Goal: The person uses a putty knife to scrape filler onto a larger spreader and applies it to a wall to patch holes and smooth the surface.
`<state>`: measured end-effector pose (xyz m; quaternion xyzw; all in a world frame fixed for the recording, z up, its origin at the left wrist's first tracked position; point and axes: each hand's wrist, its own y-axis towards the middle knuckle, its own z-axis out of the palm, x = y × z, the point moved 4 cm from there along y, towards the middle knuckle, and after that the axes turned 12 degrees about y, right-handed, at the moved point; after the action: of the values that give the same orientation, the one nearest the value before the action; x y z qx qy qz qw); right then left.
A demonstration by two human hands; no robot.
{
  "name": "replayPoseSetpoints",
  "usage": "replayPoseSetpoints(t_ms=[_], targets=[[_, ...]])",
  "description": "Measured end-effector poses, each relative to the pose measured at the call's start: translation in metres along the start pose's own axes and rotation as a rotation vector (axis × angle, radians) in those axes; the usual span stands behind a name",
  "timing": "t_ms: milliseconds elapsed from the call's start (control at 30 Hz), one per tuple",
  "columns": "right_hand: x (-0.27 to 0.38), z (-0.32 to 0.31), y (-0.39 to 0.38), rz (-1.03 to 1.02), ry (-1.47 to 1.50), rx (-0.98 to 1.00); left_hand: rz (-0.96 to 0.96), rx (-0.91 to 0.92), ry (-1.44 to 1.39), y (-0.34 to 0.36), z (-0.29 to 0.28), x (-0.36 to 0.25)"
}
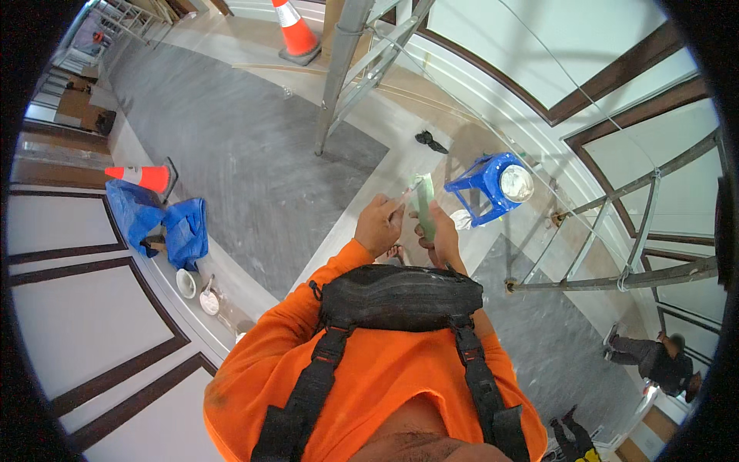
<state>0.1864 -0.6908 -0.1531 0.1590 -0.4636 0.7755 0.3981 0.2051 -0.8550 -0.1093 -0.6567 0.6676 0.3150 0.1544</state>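
No words, numbers or labels can be read. On the cone (157, 179) well left of the left hand (377, 225), the white band (131, 175) bears a faint mark, too small to make out.

this is an indoor building site: metal ladders (339, 85) stand near a white wall (531, 46) with dark-framed panels, and orange cones (295, 32) are set out by a grey floor (254, 146) streaked with pale marks. a blue stool (479, 185) bears a round white-topped tub (516, 185), while a bowl (185, 283), a cup (209, 302) of white stuff and crumpled blue sheeting (187, 231) lie along the other wall (85, 316). a person (663, 363) in dark clothes is farther off.
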Motion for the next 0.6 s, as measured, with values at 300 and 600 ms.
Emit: replayPoseSetpoints(t_ms=[300,600], targets=[[0.006,0.009,-0.008,0.009,0.053,0.087,0.079,-0.045,0.072,0.000,-0.006,-0.005],[0.004,0.002,-0.006,0.025,0.066,0.090,0.111,-0.022,0.082,0.004,-0.007,-0.006]])
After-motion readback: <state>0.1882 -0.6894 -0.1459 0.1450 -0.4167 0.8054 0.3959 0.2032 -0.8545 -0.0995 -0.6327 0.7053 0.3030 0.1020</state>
